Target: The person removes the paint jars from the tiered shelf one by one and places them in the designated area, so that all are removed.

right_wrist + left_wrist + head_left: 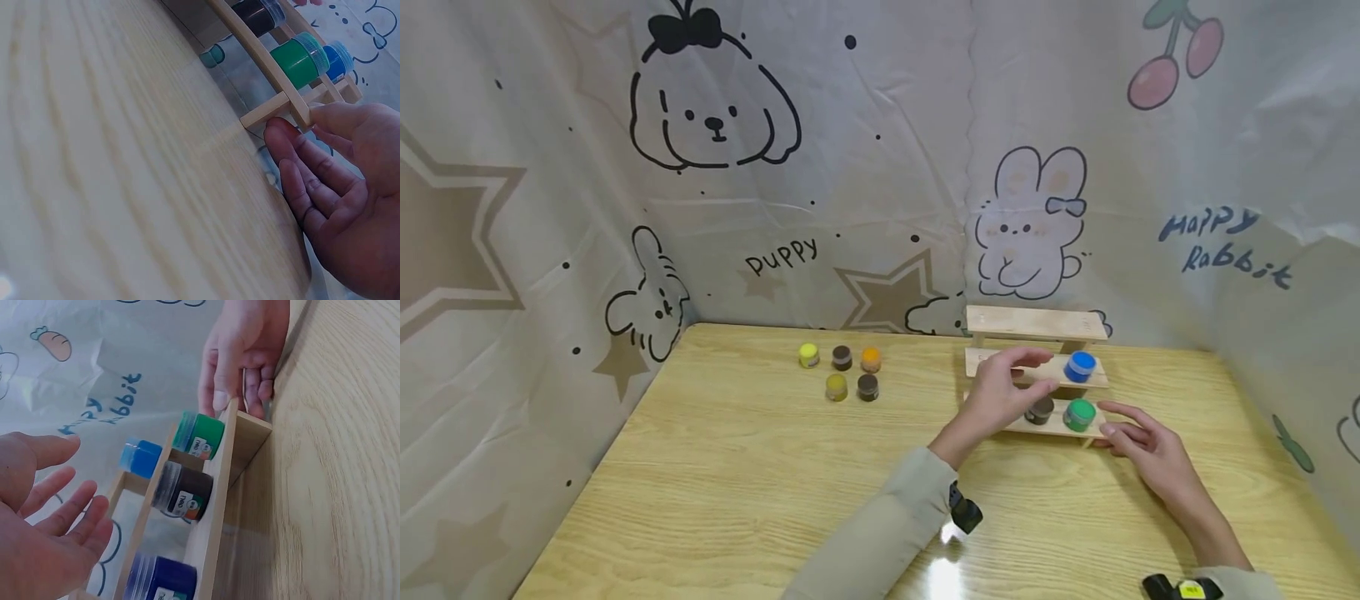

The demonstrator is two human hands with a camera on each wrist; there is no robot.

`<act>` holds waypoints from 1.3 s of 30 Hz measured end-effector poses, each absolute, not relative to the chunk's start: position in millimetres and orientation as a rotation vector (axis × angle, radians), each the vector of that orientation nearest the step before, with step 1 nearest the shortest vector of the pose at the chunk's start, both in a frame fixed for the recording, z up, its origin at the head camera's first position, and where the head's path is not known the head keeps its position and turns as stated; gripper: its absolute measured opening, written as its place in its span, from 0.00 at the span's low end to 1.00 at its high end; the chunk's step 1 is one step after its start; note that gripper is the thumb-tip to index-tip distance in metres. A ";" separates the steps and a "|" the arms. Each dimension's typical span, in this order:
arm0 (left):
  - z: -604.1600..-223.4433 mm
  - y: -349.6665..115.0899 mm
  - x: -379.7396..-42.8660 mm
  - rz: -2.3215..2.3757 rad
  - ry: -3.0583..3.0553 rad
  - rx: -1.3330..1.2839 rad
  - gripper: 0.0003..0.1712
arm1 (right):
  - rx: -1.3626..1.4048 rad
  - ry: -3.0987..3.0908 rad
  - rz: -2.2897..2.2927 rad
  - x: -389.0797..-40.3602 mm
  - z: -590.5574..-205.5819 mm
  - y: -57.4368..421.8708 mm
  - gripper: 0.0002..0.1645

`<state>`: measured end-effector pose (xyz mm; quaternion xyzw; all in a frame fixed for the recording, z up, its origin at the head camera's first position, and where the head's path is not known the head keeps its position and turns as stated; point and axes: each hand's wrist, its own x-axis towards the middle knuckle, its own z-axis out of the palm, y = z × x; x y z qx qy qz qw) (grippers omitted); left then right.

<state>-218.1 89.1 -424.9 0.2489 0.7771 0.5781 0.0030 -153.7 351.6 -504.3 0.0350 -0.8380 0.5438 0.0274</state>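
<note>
A three-tier wooden rack (1036, 321) bears small paint jars. On its lowest tier, a green jar (1080, 415) stands to the right of a dark brown jar (1040, 409). A light blue jar (1080, 367) stands on the middle tier. The left wrist view also shows a dark blue jar (164, 576), which my left hand hides from the head view. My left hand (1002, 390) hovers over the rack's lower tiers, holding nothing, its thumb and fingers apart. At the rack's right end, my right hand (1150, 450) pinches the end of the lowest tier (300, 115).
Left of the rack, several more jars stand in a loose group on the wooden table (737, 467): yellow (808, 355), orange (871, 360), olive yellow (837, 387) and dark ones (868, 387). A printed cloth (880, 167) hangs behind the table and along its sides.
</note>
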 end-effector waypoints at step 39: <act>-428.4 158.7 -231.8 1.505 2.739 0.492 0.17 | 0.123 -2.599 1.674 -150.6 -507.3 358.9 0.29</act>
